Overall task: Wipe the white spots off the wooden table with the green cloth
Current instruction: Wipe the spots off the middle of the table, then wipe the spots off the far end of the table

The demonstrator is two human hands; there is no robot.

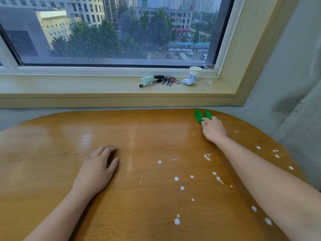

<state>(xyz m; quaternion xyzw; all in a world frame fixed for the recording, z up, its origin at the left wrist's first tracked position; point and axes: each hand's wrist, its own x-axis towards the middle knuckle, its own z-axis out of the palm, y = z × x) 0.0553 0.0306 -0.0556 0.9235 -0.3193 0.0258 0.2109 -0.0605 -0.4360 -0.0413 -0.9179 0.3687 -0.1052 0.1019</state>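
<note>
The wooden table [139, 136] is oval and glossy. A small green cloth [201, 115] lies near its far right edge, and my right hand [214, 130] reaches out with its fingertips on the cloth's near side. Several white spots [176, 178] are scattered over the right half of the table, some beside my right forearm and some near the right rim. My left hand [97, 167] rests palm down on the table's middle left, fingers loosely curled, holding nothing.
On the window sill beyond the table lie a black marker [148, 83], a bunch of keys [168, 80], a white earbud case [188, 81], a paper cup [194, 73] and a clear plastic cup [209, 73]. A grey wall [295, 84] stands at right.
</note>
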